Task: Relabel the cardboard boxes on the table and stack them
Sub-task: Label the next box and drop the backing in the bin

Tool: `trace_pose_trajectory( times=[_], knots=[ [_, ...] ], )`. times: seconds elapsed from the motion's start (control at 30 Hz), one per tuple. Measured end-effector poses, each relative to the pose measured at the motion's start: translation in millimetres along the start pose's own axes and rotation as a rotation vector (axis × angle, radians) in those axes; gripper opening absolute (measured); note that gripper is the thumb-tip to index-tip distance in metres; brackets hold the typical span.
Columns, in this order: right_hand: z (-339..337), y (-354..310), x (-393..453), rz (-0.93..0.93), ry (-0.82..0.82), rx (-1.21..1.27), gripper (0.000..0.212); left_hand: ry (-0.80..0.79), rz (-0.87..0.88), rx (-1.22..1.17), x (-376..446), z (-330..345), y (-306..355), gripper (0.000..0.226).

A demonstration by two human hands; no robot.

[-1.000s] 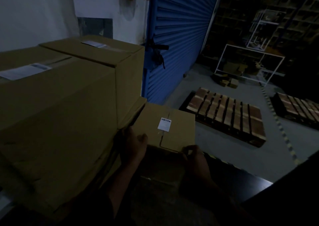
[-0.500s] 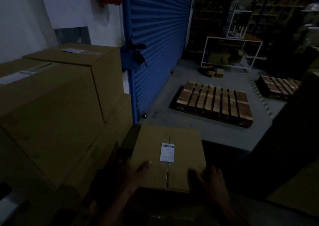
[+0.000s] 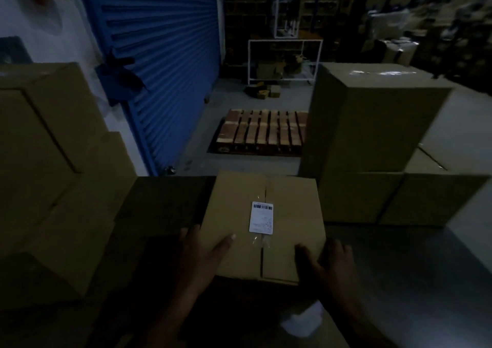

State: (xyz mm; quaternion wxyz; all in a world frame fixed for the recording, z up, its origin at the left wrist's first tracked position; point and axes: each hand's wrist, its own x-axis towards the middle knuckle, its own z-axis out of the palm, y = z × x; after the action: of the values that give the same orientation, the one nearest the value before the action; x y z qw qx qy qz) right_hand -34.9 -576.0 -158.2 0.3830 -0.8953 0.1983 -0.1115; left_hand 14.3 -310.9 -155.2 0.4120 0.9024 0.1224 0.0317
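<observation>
The small box [image 3: 263,228] is gripped at its near corners by the left hand [image 3: 202,252] and right hand [image 3: 330,260], fingers curled, over the desk [image 3: 399,268]. A slip could be caused by that shallow grip.
</observation>
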Motion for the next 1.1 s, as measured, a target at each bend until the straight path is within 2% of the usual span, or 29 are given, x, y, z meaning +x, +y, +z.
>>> trace_pose_trajectory(
  times=[0.1, 0.4, 0.53, 0.7, 0.77, 0.87, 0.97, 1.03, 1.1],
  knots=[
    [-47.6, 39.6, -16.0, 0.052, 0.082, -0.002, 0.047, -0.097, 0.037, 0.013, -37.0, 35.5, 31.9, 0.069],
    [-144.6, 167.0, -35.8, 0.164, 0.264, -0.045, 0.051, -0.299, 0.163, -0.008, -104.6, 151.7, 99.0, 0.09],
    [-172.2, 200.7, -20.4, 0.21, 0.283, -0.087, 0.051, -0.369, 0.197, 0.058, -113.6, 193.7, 122.0, 0.108],
    [-190.0, 214.2, -6.3, 0.301, 0.309, -0.158, 0.057, -0.446, 0.255, 0.091, -102.0, 227.2, 147.4, 0.118],
    [-195.7, 212.5, -4.9, 0.321, 0.38, -0.294, 0.055, -0.476, 0.293, 0.106, -94.5, 238.7, 156.8, 0.121],
    [-199.1, 209.1, 2.8, 0.163, 0.502, -0.498, 0.051, -0.537, 0.349, 0.145, -87.9, 251.9, 180.6, 0.122],
    [-198.4, 206.4, 32.2, -0.086, 0.322, -0.454, 0.047, -0.522, 0.446, 0.198, -83.3, 267.2, 210.4, 0.122],
    [-196.0, 201.4, 56.3, -0.127, 0.21, -0.434, 0.045, -0.501, 0.515, 0.184, -82.5, 280.1, 227.1, 0.118],
    [-194.3, 199.0, 76.8, -0.123, 0.187, -0.453, 0.037, -0.517, 0.532, 0.17, -82.7, 292.8, 241.0, 0.123]
  ],
)
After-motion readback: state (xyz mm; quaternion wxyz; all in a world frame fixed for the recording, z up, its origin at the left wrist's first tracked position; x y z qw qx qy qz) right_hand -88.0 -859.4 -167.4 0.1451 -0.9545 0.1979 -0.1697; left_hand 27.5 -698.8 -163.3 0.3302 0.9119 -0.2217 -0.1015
